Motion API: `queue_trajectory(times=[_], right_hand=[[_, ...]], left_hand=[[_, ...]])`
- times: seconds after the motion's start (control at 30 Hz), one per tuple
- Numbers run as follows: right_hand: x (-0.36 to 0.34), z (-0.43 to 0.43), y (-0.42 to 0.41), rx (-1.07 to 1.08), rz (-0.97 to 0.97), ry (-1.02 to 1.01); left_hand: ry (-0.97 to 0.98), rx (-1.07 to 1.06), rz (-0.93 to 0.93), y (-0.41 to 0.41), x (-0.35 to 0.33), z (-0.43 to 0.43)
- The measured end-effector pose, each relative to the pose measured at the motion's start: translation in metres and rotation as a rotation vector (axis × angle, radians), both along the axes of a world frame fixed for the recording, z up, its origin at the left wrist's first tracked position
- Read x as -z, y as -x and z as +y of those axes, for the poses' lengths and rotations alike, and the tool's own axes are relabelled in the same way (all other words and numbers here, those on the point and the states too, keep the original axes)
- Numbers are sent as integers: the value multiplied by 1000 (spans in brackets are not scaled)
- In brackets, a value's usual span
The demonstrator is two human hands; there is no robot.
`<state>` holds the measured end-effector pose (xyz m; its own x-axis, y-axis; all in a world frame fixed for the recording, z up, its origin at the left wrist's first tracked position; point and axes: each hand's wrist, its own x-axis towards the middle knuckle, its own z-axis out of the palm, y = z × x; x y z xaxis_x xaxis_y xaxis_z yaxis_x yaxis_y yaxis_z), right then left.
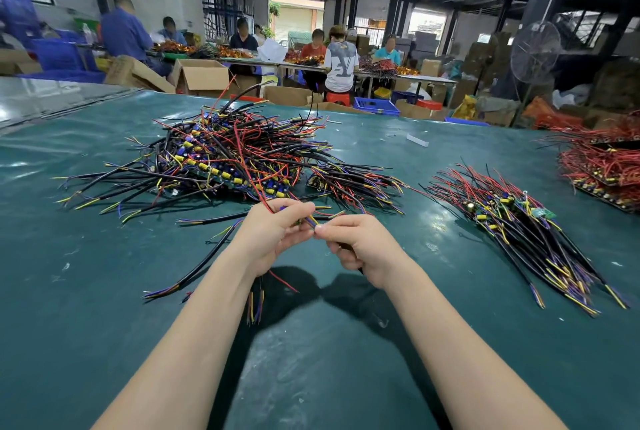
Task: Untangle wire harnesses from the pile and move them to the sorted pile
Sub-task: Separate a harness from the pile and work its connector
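A tangled pile of wire harnesses [228,155], black, red, yellow and blue, lies on the green table [104,308] at the middle left. To the right lies the sorted pile [519,232], its wires laid roughly parallel. Just in front of the tangled pile, my left hand [273,239] and my right hand [360,246] meet above the table. Both pinch one wire harness [313,220]. Its red wire runs up toward the tangle, and its black cable ends hang below my left hand.
Loose harnesses [194,266] lie on the table left of my hands. Another heap of red wires [602,162] sits at the far right edge. Beyond the table are cardboard boxes [204,77], blue crates, a standing fan [535,51] and several seated people working.
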<state>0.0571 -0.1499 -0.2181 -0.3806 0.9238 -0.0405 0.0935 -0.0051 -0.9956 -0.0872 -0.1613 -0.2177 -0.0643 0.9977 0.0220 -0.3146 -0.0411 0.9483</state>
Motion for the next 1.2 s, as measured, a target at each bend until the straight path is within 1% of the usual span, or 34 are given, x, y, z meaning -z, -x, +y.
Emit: queue_trajectory(times=[0.07,0.13,0.2,0.27,0.4,0.5,0.63,0.7,0.77,0.87,0.97,1.07,1.1,1.2], right_hand=[[2,1,-1,-83,60,88],[3,2,-1,-149,114,132],[4,2,-1,-177,116,146],[6,1,1,-146,60,140],[10,3,4,11,-61,21],[10,6,2,35,-11,41],[8,5,-2,-146,84,234],[8,4,0,-203,101,281],[8,4,3,-165,80,275],[7,5,5,-45,34,224],[8,5,2,4,-80,126],[7,6,-3,-84,-145,119],[7,6,-5,-134,-128,139],[8,6,-10,-262,10,242]], left_hand=[[-15,-24,44,2,0,0],[-7,-44,19,5,1,0],[-4,-73,-11,7,1,0],[-23,-126,-12,9,2,1],[-95,-212,27,2,3,1],[-119,-241,-23,2,2,2],[-79,-295,-213,12,-1,4],[-66,-311,-278,15,0,4],[-79,-290,-289,14,0,4],[-123,-216,-279,9,0,3],[-121,-235,-283,12,0,4],[-71,-339,-285,22,1,5],[-54,-377,-284,25,2,6],[-24,-443,-265,35,4,6]])
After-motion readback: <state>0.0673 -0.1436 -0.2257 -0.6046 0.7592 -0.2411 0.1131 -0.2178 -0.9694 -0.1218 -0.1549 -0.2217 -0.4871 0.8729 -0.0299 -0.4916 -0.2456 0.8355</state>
